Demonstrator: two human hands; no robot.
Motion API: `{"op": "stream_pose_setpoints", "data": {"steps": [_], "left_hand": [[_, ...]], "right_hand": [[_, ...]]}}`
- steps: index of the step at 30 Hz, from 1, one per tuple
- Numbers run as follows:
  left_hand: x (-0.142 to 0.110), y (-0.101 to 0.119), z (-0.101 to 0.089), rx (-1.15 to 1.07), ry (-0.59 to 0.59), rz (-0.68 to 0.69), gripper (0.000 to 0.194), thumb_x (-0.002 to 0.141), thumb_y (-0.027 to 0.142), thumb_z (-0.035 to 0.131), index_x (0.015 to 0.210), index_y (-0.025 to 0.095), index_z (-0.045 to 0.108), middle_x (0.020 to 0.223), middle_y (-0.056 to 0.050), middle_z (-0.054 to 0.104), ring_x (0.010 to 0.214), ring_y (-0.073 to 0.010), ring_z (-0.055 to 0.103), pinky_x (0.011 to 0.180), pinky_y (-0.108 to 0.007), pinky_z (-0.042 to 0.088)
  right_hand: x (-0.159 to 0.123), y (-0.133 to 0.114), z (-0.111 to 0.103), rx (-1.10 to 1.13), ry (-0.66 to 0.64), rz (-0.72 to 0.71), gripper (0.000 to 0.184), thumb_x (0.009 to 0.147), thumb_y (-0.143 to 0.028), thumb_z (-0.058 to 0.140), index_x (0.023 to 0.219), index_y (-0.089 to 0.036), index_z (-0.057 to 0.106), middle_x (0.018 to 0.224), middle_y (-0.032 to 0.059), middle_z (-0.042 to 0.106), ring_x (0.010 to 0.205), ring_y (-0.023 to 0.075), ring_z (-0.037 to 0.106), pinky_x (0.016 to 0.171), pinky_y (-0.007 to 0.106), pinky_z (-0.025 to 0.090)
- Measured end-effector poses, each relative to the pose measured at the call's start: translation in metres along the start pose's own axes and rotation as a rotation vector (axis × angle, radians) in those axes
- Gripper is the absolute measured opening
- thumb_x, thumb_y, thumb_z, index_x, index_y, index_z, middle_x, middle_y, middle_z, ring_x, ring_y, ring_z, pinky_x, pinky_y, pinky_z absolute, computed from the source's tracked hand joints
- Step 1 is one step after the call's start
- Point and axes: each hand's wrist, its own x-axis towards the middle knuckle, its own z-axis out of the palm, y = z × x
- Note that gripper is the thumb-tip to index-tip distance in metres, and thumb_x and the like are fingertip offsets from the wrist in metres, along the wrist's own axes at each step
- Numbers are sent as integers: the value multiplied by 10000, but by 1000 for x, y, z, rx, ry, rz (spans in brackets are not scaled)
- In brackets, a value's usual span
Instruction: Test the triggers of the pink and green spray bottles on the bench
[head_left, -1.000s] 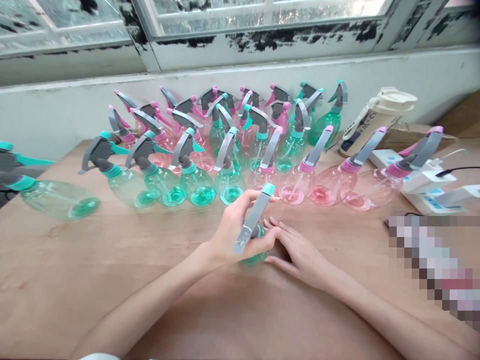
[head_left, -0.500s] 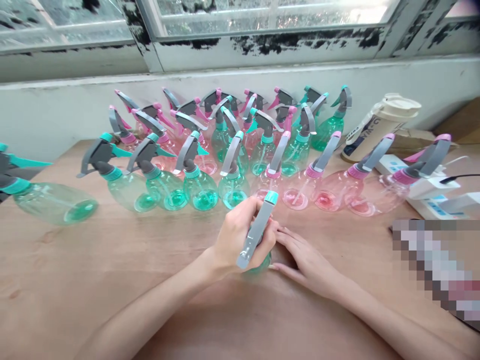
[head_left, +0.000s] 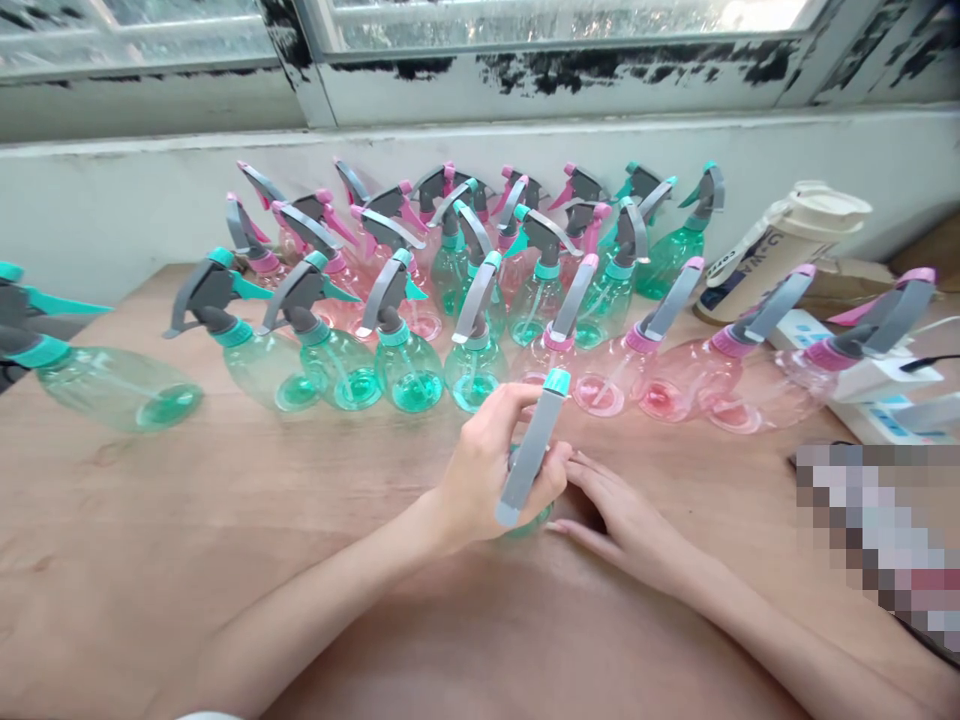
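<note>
A green spray bottle (head_left: 534, 455) with a grey sprayer head and teal nozzle stands upright in front of me. My left hand (head_left: 487, 465) is closed around its upper part, just below the sprayer head. Most of the bottle's body is hidden under the hand and head; a bit of the green base shows. On the table just right of that base lies my right hand (head_left: 626, 510), fingers stretched out and thumb apart. Its fingertips are close to the bottle and the left fingers; whether they touch, I cannot tell.
Several green spray bottles (head_left: 409, 375) and pink spray bottles (head_left: 604, 385) stand in rows beyond my hands. One more green bottle (head_left: 112, 385) is at the far left. A cream tumbler (head_left: 787, 245) and white power strip (head_left: 870, 385) are at right, behind a pixelated patch. A windowed wall backs the table.
The camera view has shifted slightly, so everything appears a little further right. Both hands and the held bottle keep nearly the same place on the table.
</note>
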Motion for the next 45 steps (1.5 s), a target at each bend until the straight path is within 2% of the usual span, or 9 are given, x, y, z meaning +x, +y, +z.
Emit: {"op": "stream_pose_setpoints", "data": {"steps": [11, 20, 27, 33, 36, 38, 41, 45], "left_hand": [[-2, -4, 3, -2, 18, -7, 285, 827, 212, 579, 1103, 207, 509, 953, -47, 631, 801, -174, 636, 747, -332, 562], [-1, -2, 2, 2, 29, 14, 255, 839, 216, 574, 1078, 216, 486, 1017, -68, 647, 858, -186, 653, 735, -320, 569], [-3, -2, 2, 6, 7, -65, 298, 821, 220, 590, 1109, 209, 517, 959, -56, 646, 817, -181, 651, 691, -303, 572], [-1, 1, 2, -13, 7, -55, 274, 821, 213, 579, 1092, 205, 534, 1045, -78, 646, 853, -180, 657, 667, -280, 564], [0, 2, 2, 20, 11, -33, 168, 831, 208, 562, 997, 204, 537, 939, -57, 638, 830, -180, 645, 644, -278, 541], [1, 2, 2, 36, 18, -20, 78, 847, 216, 562, 905, 205, 512, 811, -21, 606, 734, -161, 620, 625, -280, 522], [1, 1, 2, 38, 33, -10, 117, 873, 255, 579, 847, 210, 473, 716, 17, 555, 618, -131, 563, 598, -282, 500], [1, 2, 1, 23, 27, 0, 166, 864, 270, 582, 1005, 211, 518, 874, -38, 621, 822, -184, 628, 645, -294, 526]], "right_hand": [[-1, 2, -1, 23, 26, -5, 563, 935, -398, 581, 1459, -270, 419, 1520, 104, 480, 1431, 297, 391, 1136, 541, 398], [-4, 4, 0, 16, 39, -10, 578, 936, -413, 578, 1471, -281, 405, 1496, 101, 510, 1419, 300, 411, 1134, 544, 402], [-3, 5, -1, 20, 24, -2, 544, 934, -417, 578, 1443, -283, 440, 1502, 93, 504, 1426, 300, 400, 1128, 541, 412], [-4, 6, 0, 25, 31, -8, 559, 934, -414, 578, 1457, -288, 425, 1503, 88, 503, 1423, 304, 404, 1128, 551, 410], [-5, 7, 1, 21, 30, 3, 555, 940, -409, 574, 1457, -282, 417, 1509, 89, 496, 1434, 300, 386, 1144, 553, 389], [-5, 7, 1, 19, 25, 6, 571, 938, -414, 577, 1464, -270, 408, 1523, 99, 476, 1440, 301, 374, 1149, 552, 381], [-4, 7, 1, 20, 18, 7, 582, 934, -423, 579, 1467, -266, 407, 1535, 107, 459, 1439, 303, 376, 1140, 544, 395], [-4, 6, 0, 28, 15, 6, 567, 938, -423, 573, 1461, -274, 410, 1525, 93, 475, 1438, 290, 380, 1145, 529, 393]]}}
